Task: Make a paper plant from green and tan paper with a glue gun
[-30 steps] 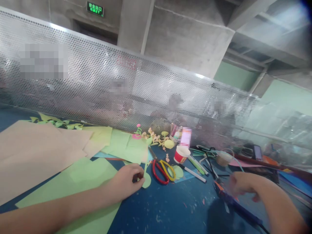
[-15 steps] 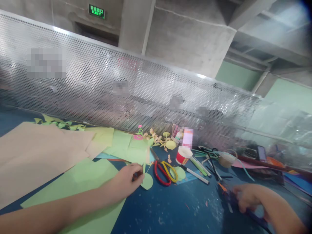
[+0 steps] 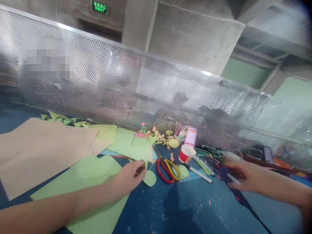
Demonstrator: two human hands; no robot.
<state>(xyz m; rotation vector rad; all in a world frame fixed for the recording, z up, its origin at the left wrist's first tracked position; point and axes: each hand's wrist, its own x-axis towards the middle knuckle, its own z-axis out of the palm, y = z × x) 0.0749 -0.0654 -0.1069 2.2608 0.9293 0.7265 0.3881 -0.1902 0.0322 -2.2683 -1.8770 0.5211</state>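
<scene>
My left hand [image 3: 133, 174] is closed in a pinch on a narrow upright strip of the light green paper cutout [image 3: 149, 178], whose rounded leaf shape hangs just below my fingertips. My right hand [image 3: 240, 175] grips a dark blue hot glue gun [image 3: 239, 194], tilted over the table. A whitish stick shows beside my fingers, and a dark cord trails from the gun toward the lower right. Between my hands lie scissors with one red and one yellow handle [image 3: 165, 172], beside pale green paper rounds [image 3: 182, 171].
Large beige paper [image 3: 44, 143] and green sheets [image 3: 97, 188] cover the left. A red-and-white paper cup [image 3: 187, 154], a white marker [image 3: 201, 174] and small paper flowers [image 3: 158, 136] sit toward the back. Behind stands a perforated metal screen [image 3: 97, 78], people dimly visible through it.
My right hand has raised the glue gun and moved it up and away, toward the back of the table. My left hand keeps its pinch on the green cutout, nearly in place.
</scene>
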